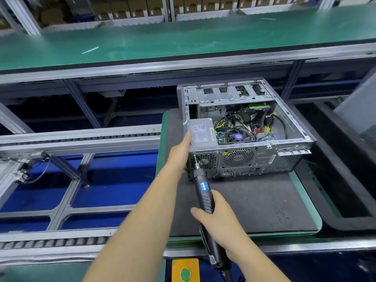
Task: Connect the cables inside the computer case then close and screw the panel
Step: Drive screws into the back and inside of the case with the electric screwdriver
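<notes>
An open computer case [289, 117] lies on its side on a dark mat [254, 196], with its rear panel facing me. Inside I see the power supply [201, 132], a fan, and yellow, black and blue cables [270, 127]. No side panel covers it. My left hand [180, 155] rests on the case's near left corner, thumb up on the power supply's edge; its fingers are hidden. My right hand [219, 218] grips a black electric screwdriver [203, 190], whose bit touches the rear panel's upper left corner.
The mat lies on a green-edged pallet [305, 200] on a conveyor line. Roller rails [81, 137] run to the left over blue flooring. A green workbench [183, 37] spans the back. A yellow box with a green button [185, 270] sits near me.
</notes>
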